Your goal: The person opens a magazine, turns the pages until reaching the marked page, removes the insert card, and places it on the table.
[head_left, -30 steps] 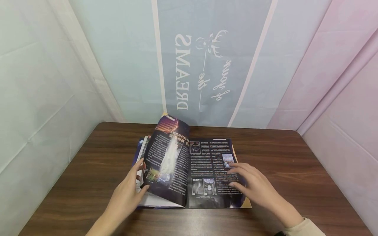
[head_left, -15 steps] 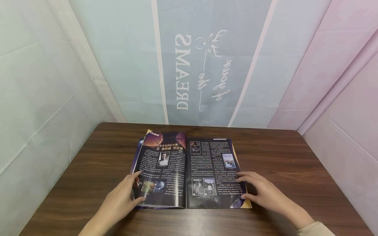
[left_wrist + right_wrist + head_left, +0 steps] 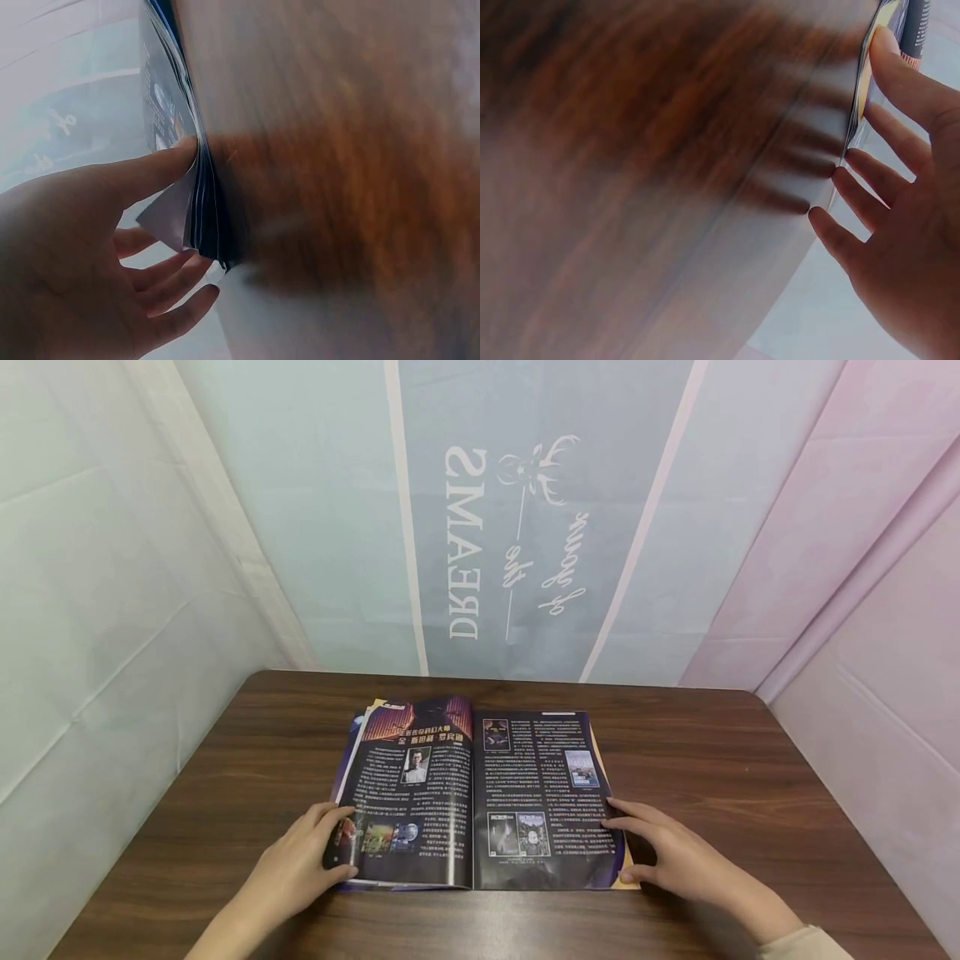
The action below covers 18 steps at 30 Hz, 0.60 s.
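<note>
An open magazine (image 3: 525, 793) lies on the brown wooden table, its dark pages printed with white text and small pictures. At its lower left edge my left hand (image 3: 300, 852) holds the pages, the thumb on top and a fingertip at the side edge. In the left wrist view a pale page corner (image 3: 166, 214) curls up between the thumb and the fingers. My right hand (image 3: 678, 852) touches the lower right edge with spread, relaxed fingers; its thumb rests at the yellow corner. Seen from the right wrist, the fingertips (image 3: 821, 216) reach down by the magazine's edge.
The wooden table (image 3: 225, 777) runs around the magazine on all sides. Behind it hangs a pale blue cloth backdrop (image 3: 345, 527) with mirrored white lettering. Whitish cloth walls stand at the left (image 3: 112, 610) and right (image 3: 885, 693).
The raised left page has come down flat to the left, lowered by my left hand. The left hand has moved left and down; the right hand has slid outward to the magazine's right edge.
</note>
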### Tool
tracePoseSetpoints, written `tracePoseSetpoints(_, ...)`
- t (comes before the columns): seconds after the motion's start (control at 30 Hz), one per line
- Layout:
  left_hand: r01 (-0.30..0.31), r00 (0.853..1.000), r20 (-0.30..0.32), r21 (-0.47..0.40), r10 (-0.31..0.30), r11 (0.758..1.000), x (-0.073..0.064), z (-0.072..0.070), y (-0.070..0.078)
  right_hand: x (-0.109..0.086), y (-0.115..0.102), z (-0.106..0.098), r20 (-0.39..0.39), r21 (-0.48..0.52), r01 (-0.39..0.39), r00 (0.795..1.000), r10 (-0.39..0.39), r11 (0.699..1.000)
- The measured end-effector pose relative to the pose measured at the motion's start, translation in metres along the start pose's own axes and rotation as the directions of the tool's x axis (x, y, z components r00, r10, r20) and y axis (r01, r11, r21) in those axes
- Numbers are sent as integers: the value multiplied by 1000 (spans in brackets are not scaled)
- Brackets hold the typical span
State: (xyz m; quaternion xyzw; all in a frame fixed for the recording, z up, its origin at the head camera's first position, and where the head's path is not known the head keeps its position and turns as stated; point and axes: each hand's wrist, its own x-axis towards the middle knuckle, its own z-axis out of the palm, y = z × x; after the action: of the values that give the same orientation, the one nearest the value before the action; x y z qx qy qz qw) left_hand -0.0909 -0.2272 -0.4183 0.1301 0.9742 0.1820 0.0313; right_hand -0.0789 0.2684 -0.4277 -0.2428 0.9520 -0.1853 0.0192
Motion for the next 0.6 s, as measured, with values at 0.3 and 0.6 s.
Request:
tracePoseSetpoints(0.3, 21, 999, 39, -29, -20, 999, 1, -3, -3, 2, -2, 4, -57, -36, 14, 998, -16, 999)
tracePoseSetpoints(0.6, 0, 999, 44, 20, 0, 1000, 0, -2, -1, 6, -2, 3, -90, -69, 22, 996, -28, 997)
